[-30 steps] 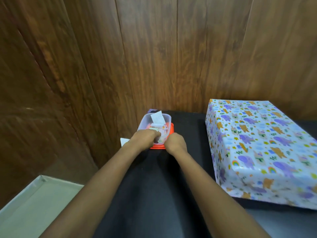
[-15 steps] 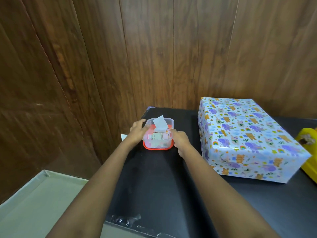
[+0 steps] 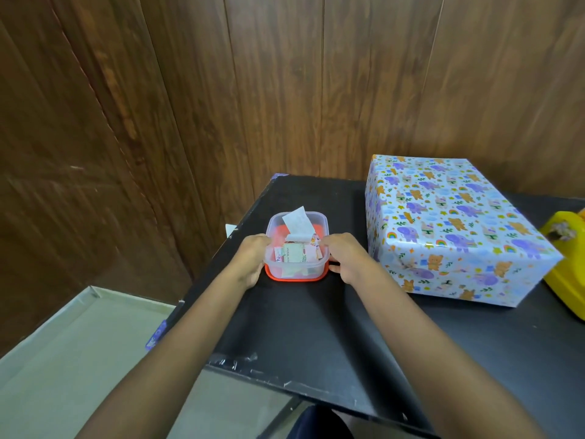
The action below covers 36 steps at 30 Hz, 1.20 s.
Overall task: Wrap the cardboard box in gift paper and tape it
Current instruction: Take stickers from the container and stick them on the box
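The box (image 3: 456,223), wrapped all over in blue gift paper with animal prints, lies on the right of the black table (image 3: 304,324). At the table's left stands a small clear plastic tub (image 3: 296,270) on an orange lid, filled with paper tags and cards. My left hand (image 3: 251,263) grips the tub's left side. My right hand (image 3: 345,256) holds its right side, fingers curled at the rim. Both hands are well left of the wrapped box.
A yellow object (image 3: 566,261) sits at the right edge, touching the wrapped box's far right corner. Wooden panel walls stand behind and to the left. The table's left and front edges drop to a pale floor (image 3: 79,353).
The view has pulled back and risen. My left hand came out of the tub and now grips its side; my right hand has closed onto the tub's right rim. The yellow object came into view.
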### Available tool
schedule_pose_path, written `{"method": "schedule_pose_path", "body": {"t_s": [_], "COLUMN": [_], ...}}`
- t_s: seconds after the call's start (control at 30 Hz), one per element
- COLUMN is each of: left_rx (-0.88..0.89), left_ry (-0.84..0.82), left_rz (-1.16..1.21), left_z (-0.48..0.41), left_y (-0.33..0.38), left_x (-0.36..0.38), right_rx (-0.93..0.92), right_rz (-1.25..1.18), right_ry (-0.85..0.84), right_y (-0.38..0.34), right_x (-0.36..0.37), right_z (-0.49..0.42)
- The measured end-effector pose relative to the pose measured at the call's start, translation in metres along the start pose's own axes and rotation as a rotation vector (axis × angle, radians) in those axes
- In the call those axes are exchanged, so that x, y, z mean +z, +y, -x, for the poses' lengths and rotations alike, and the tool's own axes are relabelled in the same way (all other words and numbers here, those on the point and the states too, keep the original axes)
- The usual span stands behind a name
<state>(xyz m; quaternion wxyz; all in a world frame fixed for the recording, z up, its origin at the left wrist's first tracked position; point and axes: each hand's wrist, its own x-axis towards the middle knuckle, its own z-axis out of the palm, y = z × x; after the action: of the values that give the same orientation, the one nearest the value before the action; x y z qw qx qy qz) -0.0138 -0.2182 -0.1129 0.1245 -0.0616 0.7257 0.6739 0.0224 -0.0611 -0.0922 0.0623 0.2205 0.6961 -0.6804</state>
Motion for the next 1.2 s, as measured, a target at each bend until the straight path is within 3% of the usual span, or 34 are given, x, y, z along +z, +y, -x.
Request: {"method": "schedule_pose_path", "body": {"t_s": [0.17, 0.3, 0.37, 0.47, 0.7, 0.87, 0.97, 1.2], "left_rx": [0.059, 0.317, 0.467, 0.452, 0.437, 0.444, 0.437, 0.451], "left_ry": [0.102, 0.285, 0.272, 0.205, 0.093, 0.097, 0.117, 0.112], "left_rz": [-0.125, -0.637, -0.864, -1.071, -1.078, -1.062, -1.027, -0.957], "left_z": [0.021, 0.026, 0.021, 0.011, 0.003, 0.004, 0.006, 0.006], "left_y": [-0.005, 0.008, 0.012, 0.010, 0.005, 0.004, 0.003, 0.000], "left_x": [0.002, 0.006, 0.004, -0.001, -0.009, -0.010, -0.007, -0.011], "right_rx": [-0.041, -0.458, -0.624, -0.633, -0.560, -0.453, -0.457, -0.470], "right_rz": [0.104, 0.658, 0.862, 1.173, 1.468, 1.440, 1.517, 1.392], "right_ry": [0.003, 0.208, 0.158, -0.057, -0.224, -0.274, -0.284, -0.279], "right_y": [0.009, 0.003, -0.004, -0.012, -0.022, -0.021, -0.024, -0.028], "right_x": [-0.002, 0.000, 0.004, 0.016, 0.039, 0.042, 0.044, 0.048], "right_z": [0.021, 0.016, 0.013, 0.009, 0.009, -0.002, -0.007, -0.014]}}
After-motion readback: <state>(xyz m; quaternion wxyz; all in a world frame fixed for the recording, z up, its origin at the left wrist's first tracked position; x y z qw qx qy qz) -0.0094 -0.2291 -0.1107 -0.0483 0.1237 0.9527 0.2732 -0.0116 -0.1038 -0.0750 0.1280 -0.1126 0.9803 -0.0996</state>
